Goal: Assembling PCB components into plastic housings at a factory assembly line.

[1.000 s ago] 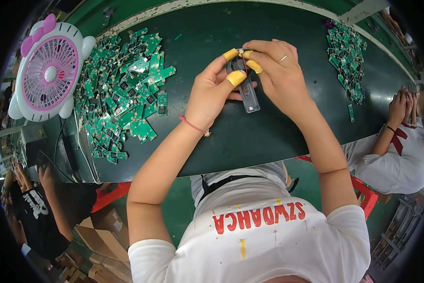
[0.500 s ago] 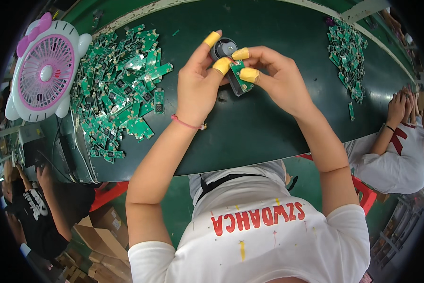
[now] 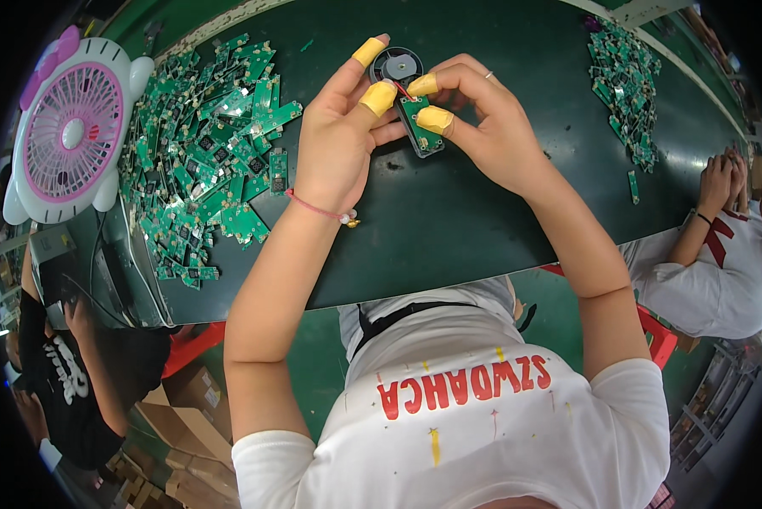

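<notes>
Above the green table, my left hand [image 3: 334,140] is closed around a dark grey plastic housing [image 3: 397,66] with a round, wheel-like head and a narrow lower body. A small green circuit board [image 3: 422,136] lies along that lower body. Short red wires [image 3: 403,91] run between the head and the board. My right hand [image 3: 491,123] pinches the board at its right side, thumb and forefinger pressed on it. Yellow wraps cover several fingertips of both hands. My left fingers partly hide the housing's left side.
A large pile of green circuit boards [image 3: 220,161] spreads left of my hands, beside a white and pink fan [image 3: 73,131]. Another board pile [image 3: 622,93] lies at the far right. Co-workers sit at both sides. Cardboard boxes [image 3: 186,416] stand at lower left.
Both hands have shifted slightly left and up with the housing. The board, tilted over the lower body before, now lies more in line with it, and the red wires show more plainly.
</notes>
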### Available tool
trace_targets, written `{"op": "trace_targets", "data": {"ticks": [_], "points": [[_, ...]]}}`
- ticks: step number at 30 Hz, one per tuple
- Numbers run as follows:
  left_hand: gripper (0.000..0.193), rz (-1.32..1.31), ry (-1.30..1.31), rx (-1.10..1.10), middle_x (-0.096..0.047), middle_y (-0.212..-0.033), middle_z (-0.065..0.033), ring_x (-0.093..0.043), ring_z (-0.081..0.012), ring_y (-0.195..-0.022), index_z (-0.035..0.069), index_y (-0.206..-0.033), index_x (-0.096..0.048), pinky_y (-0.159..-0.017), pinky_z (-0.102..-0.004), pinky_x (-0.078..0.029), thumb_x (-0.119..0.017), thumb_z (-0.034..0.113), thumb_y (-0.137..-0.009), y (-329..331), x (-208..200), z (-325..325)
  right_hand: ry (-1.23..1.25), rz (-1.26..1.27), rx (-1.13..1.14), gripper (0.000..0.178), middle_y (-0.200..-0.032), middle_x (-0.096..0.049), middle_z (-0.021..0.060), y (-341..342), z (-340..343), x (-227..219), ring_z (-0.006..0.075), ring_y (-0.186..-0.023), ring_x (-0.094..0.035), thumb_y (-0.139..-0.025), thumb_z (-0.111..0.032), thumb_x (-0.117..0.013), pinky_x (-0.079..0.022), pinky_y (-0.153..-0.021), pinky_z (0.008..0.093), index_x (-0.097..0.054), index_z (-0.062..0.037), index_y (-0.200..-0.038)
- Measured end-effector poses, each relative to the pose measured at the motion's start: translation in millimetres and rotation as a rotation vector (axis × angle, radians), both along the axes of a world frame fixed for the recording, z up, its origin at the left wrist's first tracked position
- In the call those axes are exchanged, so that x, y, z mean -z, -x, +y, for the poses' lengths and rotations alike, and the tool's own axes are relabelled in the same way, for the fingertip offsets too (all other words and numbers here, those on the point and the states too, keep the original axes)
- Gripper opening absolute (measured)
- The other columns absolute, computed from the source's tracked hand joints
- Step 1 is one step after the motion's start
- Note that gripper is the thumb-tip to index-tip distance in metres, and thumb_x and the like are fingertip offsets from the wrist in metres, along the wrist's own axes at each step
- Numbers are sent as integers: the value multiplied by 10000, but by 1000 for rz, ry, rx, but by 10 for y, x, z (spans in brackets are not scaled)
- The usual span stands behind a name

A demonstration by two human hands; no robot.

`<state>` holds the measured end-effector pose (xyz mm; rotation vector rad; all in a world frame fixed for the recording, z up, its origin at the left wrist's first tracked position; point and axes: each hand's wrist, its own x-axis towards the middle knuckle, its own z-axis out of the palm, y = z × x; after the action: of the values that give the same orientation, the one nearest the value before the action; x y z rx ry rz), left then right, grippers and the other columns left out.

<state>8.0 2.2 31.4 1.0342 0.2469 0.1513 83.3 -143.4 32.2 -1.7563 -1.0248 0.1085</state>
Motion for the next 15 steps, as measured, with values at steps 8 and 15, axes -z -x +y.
{"op": "trace_targets", "data": {"ticks": [8, 15], "points": [[430, -17, -40, -62, -574, -1065, -62, -597, -144, -881, 68, -1306, -403, -751, -277, -522, -460, 24, -882, 13, -19, -42, -66, 115, -19, 218, -771, -527, 35, 17, 28, 84, 145, -745, -520, -742, -14, -610, -427, -674, 258, -588, -46, -956], [433, -21, -28, -58, -574, -1063, -68, -594, -150, -900, 58, -1303, -405, -755, -275, -520, -466, 16, -876, 23, -33, -5, -52, 23, -3, 220, -911, -513, 45, 25, 41, 77, 141, -777, -522, -747, -38, -623, -439, -710, 254, -585, -46, -963]]}}
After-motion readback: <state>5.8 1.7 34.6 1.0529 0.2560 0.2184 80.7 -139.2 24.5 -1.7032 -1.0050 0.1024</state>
